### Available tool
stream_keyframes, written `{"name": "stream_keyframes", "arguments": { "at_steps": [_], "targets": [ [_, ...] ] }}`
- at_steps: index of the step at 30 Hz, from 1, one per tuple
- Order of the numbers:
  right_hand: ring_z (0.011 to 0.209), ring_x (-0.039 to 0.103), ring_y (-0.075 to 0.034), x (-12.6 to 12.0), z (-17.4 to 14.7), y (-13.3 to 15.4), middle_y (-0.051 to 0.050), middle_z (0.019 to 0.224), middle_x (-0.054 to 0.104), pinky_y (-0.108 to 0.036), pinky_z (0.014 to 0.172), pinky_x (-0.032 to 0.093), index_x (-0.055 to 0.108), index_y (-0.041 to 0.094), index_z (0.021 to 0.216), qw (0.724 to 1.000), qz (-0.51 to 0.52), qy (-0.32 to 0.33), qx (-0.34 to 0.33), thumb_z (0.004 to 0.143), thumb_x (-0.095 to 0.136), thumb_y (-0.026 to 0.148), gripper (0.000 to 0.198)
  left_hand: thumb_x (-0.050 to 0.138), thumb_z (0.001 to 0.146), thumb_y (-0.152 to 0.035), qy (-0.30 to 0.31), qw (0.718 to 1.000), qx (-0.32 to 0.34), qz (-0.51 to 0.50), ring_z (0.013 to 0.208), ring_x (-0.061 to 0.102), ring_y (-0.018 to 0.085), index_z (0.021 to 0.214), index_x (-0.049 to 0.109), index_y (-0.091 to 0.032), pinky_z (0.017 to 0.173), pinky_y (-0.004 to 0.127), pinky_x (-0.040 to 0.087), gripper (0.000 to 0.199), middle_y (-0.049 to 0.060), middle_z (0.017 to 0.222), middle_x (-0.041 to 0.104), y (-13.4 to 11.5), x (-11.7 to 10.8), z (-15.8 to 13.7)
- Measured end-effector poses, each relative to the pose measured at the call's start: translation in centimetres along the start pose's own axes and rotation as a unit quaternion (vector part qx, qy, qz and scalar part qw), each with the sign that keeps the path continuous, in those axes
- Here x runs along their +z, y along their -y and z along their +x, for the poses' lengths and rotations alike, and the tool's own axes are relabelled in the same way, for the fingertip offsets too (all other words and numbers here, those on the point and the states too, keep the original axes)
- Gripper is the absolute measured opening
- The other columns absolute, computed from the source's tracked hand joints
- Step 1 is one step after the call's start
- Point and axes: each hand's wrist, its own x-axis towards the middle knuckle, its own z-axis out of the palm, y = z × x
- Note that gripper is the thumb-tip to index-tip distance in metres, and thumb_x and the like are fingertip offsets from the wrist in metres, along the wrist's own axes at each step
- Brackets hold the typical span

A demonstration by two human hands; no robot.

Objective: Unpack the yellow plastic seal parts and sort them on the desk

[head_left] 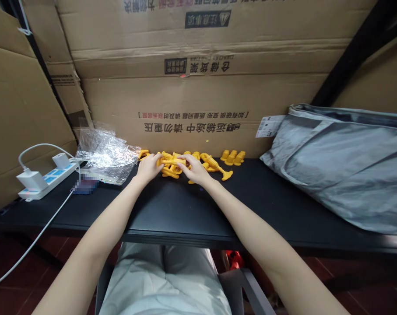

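Note:
Both my hands are closed on a yellow plastic part (172, 162), held level just above the black table. My left hand (148, 169) grips its left end, and my right hand (195, 169) pinches its right end between thumb and fingers. More yellow pieces (170, 173) lie in a pile beneath and behind it, partly covered by my hands. To the right rests a long yellow piece (214, 162) with a T-shaped end (227, 175). Several stubby yellow cone-like pieces (233, 157) stand upright beyond it.
Crumpled clear plastic wrap (109, 153) lies left of the pile. Further left are a white power strip (50, 177) with chargers and a cable, and a blurred dark item (85, 184). A grey fabric bag (346, 170) occupies the right. Cardboard (191, 94) walls the back.

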Motion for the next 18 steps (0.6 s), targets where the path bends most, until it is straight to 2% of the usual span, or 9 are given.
{"name": "stream_keyframes", "arguments": {
  "at_steps": [4, 9, 15, 18],
  "targets": [
    [0.103, 0.059, -0.026, -0.8, 0.0, 0.1, -0.012, 0.112, 0.063, -0.042, 0.089, 0.045, 0.057, 0.02, 0.119, 0.998, -0.054, 0.015, -0.036, 0.093, 0.045, 0.035, 0.032, 0.057, 0.084, -0.032, 0.005, 1.0, -0.009, 0.016, 0.096, 0.062, 0.021, 0.114, 0.061, -0.027, 0.079, 0.028, 0.047, 0.03, 0.005, 0.102, 0.065, -0.2, -0.6, 0.0],
    [0.107, 0.056, -0.029, -1.7, 0.0, 0.0, -0.015, 0.113, 0.064, -0.045, 0.091, 0.04, 0.056, 0.018, 0.122, 0.979, -0.187, 0.058, -0.063, 0.092, 0.045, 0.028, 0.033, 0.058, 0.083, -0.032, 0.002, 1.0, -0.01, 0.02, 0.096, 0.062, 0.021, 0.113, 0.062, -0.026, 0.078, 0.027, 0.046, 0.031, 0.005, 0.101, 0.066, -0.6, -0.7, -0.1],
    [0.109, 0.054, -0.028, -1.4, 0.0, 0.4, -0.016, 0.115, 0.063, -0.044, 0.093, 0.034, 0.057, 0.016, 0.113, 0.962, -0.258, 0.031, -0.081, 0.09, 0.043, 0.019, 0.027, 0.058, 0.082, -0.03, 0.0, 1.0, -0.014, 0.021, 0.097, 0.062, 0.022, 0.111, 0.063, -0.024, 0.078, 0.028, 0.046, 0.03, 0.006, 0.101, 0.067, -0.9, -0.7, -0.2],
    [0.11, 0.054, -0.028, -1.2, -0.2, 0.6, -0.017, 0.116, 0.063, -0.045, 0.095, 0.033, 0.055, 0.014, 0.118, 0.961, -0.263, 0.025, -0.086, 0.091, 0.045, 0.024, 0.031, 0.057, 0.082, -0.03, -0.002, 1.0, -0.015, 0.019, 0.098, 0.062, 0.022, 0.111, 0.063, -0.024, 0.079, 0.028, 0.046, 0.03, 0.006, 0.102, 0.068, -0.8, -0.7, -0.2]
  ]
}}
